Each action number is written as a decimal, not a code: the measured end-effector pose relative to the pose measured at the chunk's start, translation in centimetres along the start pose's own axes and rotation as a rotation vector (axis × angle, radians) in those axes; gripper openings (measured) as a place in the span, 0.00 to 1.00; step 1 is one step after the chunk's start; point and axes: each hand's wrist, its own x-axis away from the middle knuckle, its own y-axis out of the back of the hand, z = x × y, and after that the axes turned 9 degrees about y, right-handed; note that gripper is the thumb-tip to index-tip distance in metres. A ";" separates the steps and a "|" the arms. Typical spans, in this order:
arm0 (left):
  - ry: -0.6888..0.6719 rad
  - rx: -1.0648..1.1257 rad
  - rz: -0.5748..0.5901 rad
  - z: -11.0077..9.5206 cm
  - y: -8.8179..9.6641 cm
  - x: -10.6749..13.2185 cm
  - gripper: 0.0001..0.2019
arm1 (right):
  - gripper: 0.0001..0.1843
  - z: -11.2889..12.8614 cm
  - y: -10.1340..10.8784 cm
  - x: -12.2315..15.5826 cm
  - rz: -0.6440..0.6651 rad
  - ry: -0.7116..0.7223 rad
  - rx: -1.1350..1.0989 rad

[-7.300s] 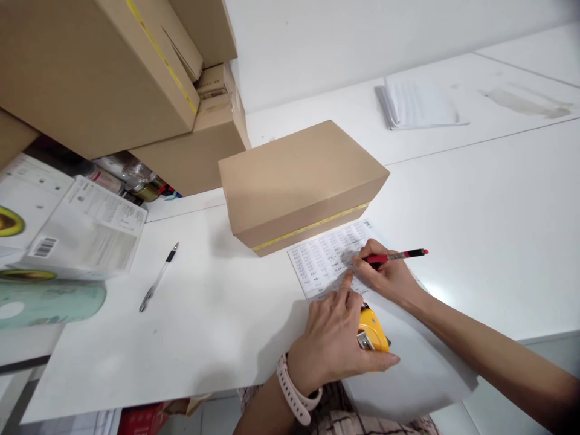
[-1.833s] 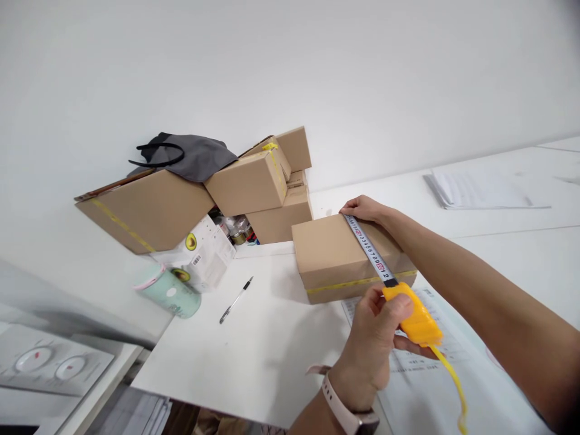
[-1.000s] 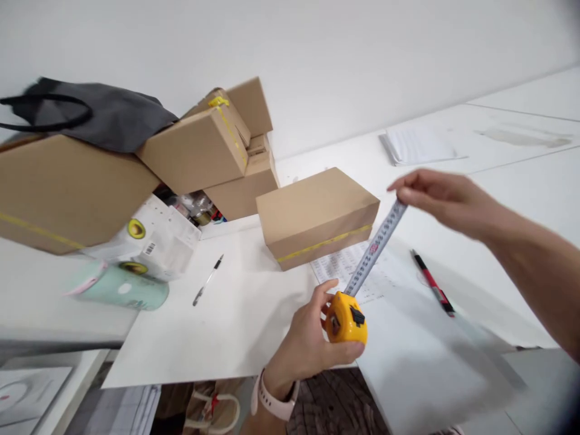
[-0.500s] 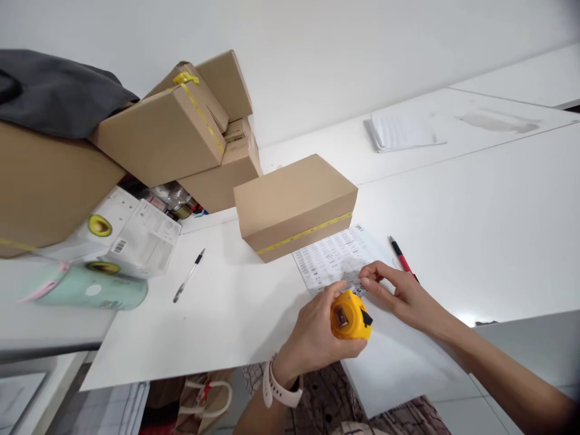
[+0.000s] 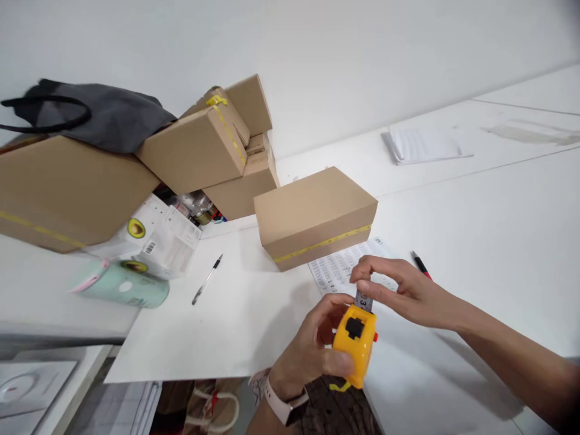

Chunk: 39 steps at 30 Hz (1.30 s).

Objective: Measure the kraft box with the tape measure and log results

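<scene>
My left hand (image 5: 317,347) is wrapped round a yellow tape measure (image 5: 356,347) with a black slider on its face. A short length of the tape blade (image 5: 363,301) sticks out of the case toward the far side. The thumb and fingers of my right hand (image 5: 399,287) pinch that blade near its end. Beneath the hands lies a printed sheet of paper (image 5: 333,267) with rows of figures, partly covered. Just beyond it a closed cardboard box (image 5: 317,211) rests on the table, a yellow strip along its near side.
On the left stand stacked cardboard boxes (image 5: 193,154), a dark bag (image 5: 109,115), a white carton with avocado pictures (image 5: 170,241) and a mint-green cylinder (image 5: 131,287). A clear pen (image 5: 207,279) and a red-black pen (image 5: 421,264) lie on the table. Papers (image 5: 426,145) are at the back.
The tape measure has turned so its slider faces up, and the blade now shows between my hands. My right fingers have closed on it. The whole view has shifted, moving the scene rightward.
</scene>
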 end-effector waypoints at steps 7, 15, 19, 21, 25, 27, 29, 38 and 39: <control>-0.318 0.125 -0.209 -0.7 2.2 0.6 0.36 | 0.29 -5.4 3.2 -7.3 -0.165 0.259 0.735; -0.399 -0.014 -0.330 -2.3 3.2 -0.1 0.36 | 0.33 -9.3 4.7 -13.2 -0.018 0.267 0.934; -0.567 -0.183 -0.491 -4.2 4.9 -0.5 0.37 | 0.29 -9.1 5.1 -14.4 -0.021 0.275 0.872; -0.655 -0.260 -0.606 -5.1 6.9 -0.7 0.37 | 0.26 -9.4 5.3 -13.8 -0.051 0.260 0.754; -0.744 -0.194 -0.742 -6.5 11.5 -1.7 0.34 | 0.27 -11.6 5.4 -10.9 -0.376 0.090 0.411; -0.756 -0.151 -0.761 -7.0 13.2 -2.7 0.32 | 0.30 -12.7 5.2 -9.5 -0.557 -0.079 0.221; -0.749 -0.141 -0.736 -7.5 14.2 -3.7 0.30 | 0.33 -13.2 4.9 -8.5 -0.573 -0.201 0.048; -0.737 -0.143 -0.533 -10.9 11.0 -4.1 0.30 | 0.28 -5.8 7.5 -9.9 -0.485 -0.212 0.507; -0.739 -0.154 -0.517 -11.5 10.5 -3.9 0.29 | 0.27 -5.1 8.0 -10.4 -0.492 -0.216 0.566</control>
